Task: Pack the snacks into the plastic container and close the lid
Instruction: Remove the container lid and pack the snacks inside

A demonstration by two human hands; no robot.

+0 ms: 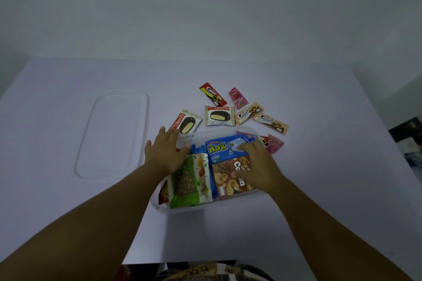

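Plastic container [262, 196], lower centre, bulky packets heaped; our left hand [167, 155] flat on its far-left rim, right hand [255, 167] pressing blue packet [222, 148]; lid [114, 134] left: overfilling may block closure

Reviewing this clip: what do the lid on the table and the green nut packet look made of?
The lid looks like clear, glossy rigid plastic: the table shows through it and its moulded rim catches light. The green nut packet looks like thin printed plastic film, with a clear window showing the nuts and a slight sheen; foil lining cannot be ruled out.
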